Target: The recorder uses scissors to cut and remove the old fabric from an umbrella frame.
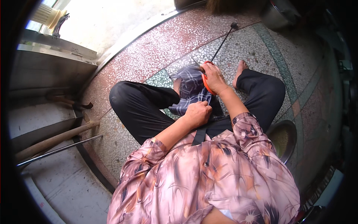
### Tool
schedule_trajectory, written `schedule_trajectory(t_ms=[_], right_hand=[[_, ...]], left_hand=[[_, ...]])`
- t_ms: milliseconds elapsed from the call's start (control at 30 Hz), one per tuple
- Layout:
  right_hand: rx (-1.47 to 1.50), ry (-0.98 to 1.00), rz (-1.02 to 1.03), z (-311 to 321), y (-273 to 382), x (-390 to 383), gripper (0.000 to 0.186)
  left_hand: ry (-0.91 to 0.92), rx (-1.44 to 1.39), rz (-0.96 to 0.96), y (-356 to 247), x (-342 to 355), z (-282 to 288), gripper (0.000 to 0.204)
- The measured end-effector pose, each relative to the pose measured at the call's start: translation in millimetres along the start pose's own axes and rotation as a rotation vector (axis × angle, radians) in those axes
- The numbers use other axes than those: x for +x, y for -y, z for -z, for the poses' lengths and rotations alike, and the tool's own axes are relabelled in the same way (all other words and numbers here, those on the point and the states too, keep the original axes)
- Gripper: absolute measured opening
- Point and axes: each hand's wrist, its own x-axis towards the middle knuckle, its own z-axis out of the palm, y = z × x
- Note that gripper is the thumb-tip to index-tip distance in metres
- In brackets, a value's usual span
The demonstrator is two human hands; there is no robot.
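Observation:
A dark blue and white plaid cloth (186, 87) lies bunched between my bent legs, partly over my left foot. My left hand (197, 112) has its fingers closed on the cloth's near part. My right hand (215, 77) grips orange-handled scissors (206, 84) above and right of it, with the blades at the cloth's upper edge, pointing away from me. Behind the scissors a thin black rod (222, 44) with a small dark end lies on the terrazzo floor (141, 52).
At my left are a metal step (44, 175), wooden-handled tools (71, 136), a metal bar (61, 150) and a steel door frame (52, 71). A bowl-like basin (289, 136) sits beside my right hip. A metal pot (276, 16) stands at the far right.

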Motion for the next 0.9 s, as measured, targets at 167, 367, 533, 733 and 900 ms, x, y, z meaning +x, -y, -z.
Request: schedule_trajectory(t_ms=[167,367,533,733,900], right_hand=[[-0.129,0.390,-0.158,-20,-16,-16,0.020],[-0.103,0.682,-0.170,-26,-7,-26,0.024],[-0.031,0.845,-0.226,-25,1,-29,0.025],[-0.133,0.873,-0.186,-24,12,-28,0.026],[0.484,0.186,-0.325,-15,-1,-11,0.023]], left_hand=[[0.031,-0.052,0.000,-1,-8,-3,0.006],[-0.021,-0.191,0.194,15,-14,3,0.010],[0.007,-0.181,0.241,21,-20,11,0.015],[0.051,-0.161,0.286,22,-28,19,0.015],[0.078,-0.238,0.333,13,-32,24,0.023]])
